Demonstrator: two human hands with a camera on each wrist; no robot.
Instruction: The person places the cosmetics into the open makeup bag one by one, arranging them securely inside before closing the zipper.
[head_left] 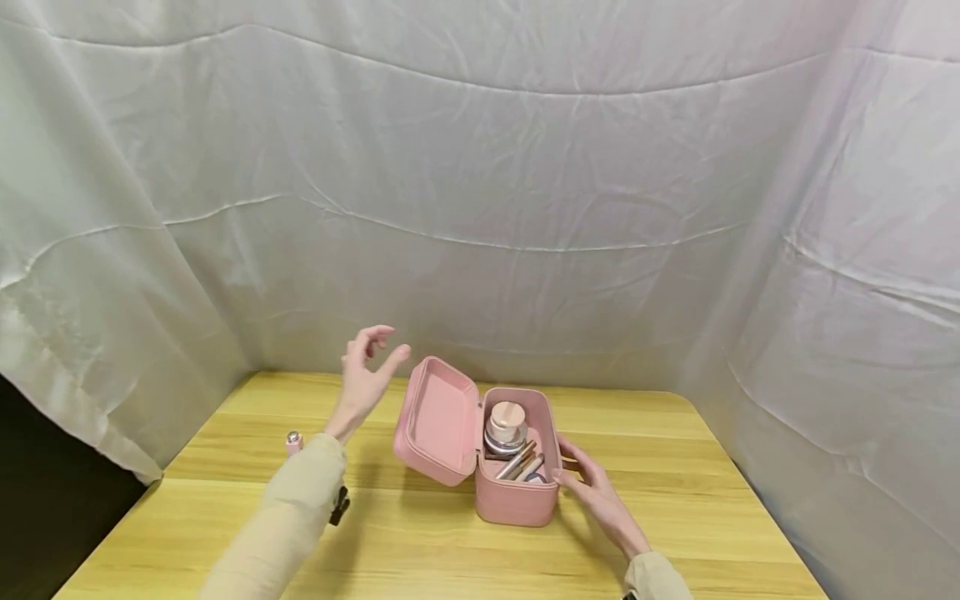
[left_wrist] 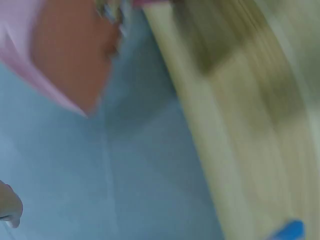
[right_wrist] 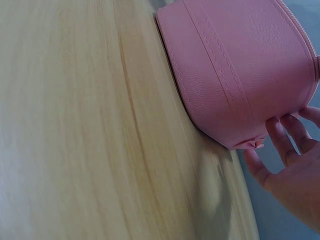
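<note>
A pink vanity case (head_left: pixel 517 504) stands on the table, its lid (head_left: pixel 446 421) swung open to the left. Inside lie a round cream-coloured jar (head_left: pixel 507 414), silver compacts (head_left: pixel 504 439) and several slim makeup tubes (head_left: pixel 517 460). My left hand (head_left: pixel 363 379) is raised beside the lid, thumb and fingers spread apart, holding nothing. In the left wrist view only a fingertip (left_wrist: pixel 9 206) of it shows. My right hand (head_left: pixel 596 492) rests against the case's right side. In the right wrist view its fingertips touch the pink wall (right_wrist: pixel 230 70), the fingers only slightly bent.
On the left of the wooden table (head_left: pixel 637 533) stands a small pink bottle (head_left: pixel 294 443) with a silvery top, partly behind my left sleeve (head_left: pixel 285 508). Grey cloth (head_left: pixel 480 208) hangs behind and at both sides. A blurred blue object (left_wrist: pixel 291 230) shows in the left wrist view.
</note>
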